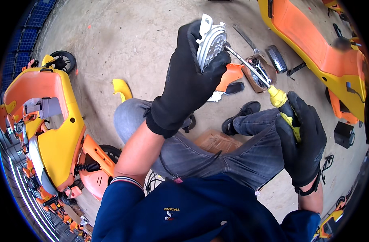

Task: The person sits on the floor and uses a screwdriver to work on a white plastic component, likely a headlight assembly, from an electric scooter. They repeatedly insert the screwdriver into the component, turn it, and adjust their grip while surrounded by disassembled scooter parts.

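My left hand, in a black glove, holds up a silver-white ridged metal part with a tab at its upper end. My right hand, also gloved, is closed on the yellow and black handle of a screwdriver. Its long shaft runs up to the left, and the tip is at the side of the metal part, partly hidden near my left fingers.
Yellow and orange scooter bodies stand at left and right. A box of tools, a wrench, an orange panel, a yellow piece and a black box lie on the concrete floor. Cardboard lies between my legs.
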Demonstrator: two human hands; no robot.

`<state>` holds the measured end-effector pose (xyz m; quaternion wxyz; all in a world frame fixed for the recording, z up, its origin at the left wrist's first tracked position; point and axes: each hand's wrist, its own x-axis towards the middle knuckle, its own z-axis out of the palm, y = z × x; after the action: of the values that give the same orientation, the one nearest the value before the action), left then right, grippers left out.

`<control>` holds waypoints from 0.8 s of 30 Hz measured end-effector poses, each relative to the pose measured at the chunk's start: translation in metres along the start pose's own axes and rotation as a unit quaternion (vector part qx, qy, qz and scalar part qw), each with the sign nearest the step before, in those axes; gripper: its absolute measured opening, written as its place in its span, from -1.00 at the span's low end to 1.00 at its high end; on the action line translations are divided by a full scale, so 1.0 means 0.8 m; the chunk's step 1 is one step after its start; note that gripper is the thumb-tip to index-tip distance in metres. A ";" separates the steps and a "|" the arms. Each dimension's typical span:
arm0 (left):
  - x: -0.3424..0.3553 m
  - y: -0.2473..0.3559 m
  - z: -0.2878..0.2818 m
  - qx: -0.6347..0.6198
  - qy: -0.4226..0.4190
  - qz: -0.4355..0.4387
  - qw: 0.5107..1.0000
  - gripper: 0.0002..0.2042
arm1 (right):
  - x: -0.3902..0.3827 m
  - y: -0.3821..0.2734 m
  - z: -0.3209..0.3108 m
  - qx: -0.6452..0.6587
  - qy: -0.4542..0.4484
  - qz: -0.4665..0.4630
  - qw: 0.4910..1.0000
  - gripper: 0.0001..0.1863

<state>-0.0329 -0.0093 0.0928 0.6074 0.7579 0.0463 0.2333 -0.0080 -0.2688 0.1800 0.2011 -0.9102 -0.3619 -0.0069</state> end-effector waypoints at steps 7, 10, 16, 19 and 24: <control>0.009 0.017 -0.012 -0.127 -0.110 -0.132 0.977 -0.42 | 0.007 -0.003 -0.013 -0.071 -0.013 -0.037 0.997 -0.44; 0.007 0.013 -0.010 -0.195 -0.097 -0.142 0.966 -0.50 | 0.009 -0.003 -0.014 -0.080 -0.023 -0.056 0.995 -0.43; 0.007 0.010 -0.009 -0.189 -0.094 -0.125 0.970 -0.62 | 0.010 -0.003 -0.017 -0.105 -0.032 -0.087 0.990 -0.43; 0.007 0.014 -0.012 -0.178 -0.114 -0.144 0.967 -0.60 | 0.007 -0.004 -0.018 -0.112 -0.031 -0.093 0.989 -0.42; 0.003 0.017 -0.009 -0.127 -0.115 -0.133 0.976 -0.72 | 0.004 -0.002 -0.019 -0.124 -0.028 -0.114 0.985 -0.41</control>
<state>-0.0364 -0.0054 0.1074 0.7258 0.6832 0.0461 0.0653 -0.0046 -0.2709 0.1952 0.0741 -0.8808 -0.4650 -0.0495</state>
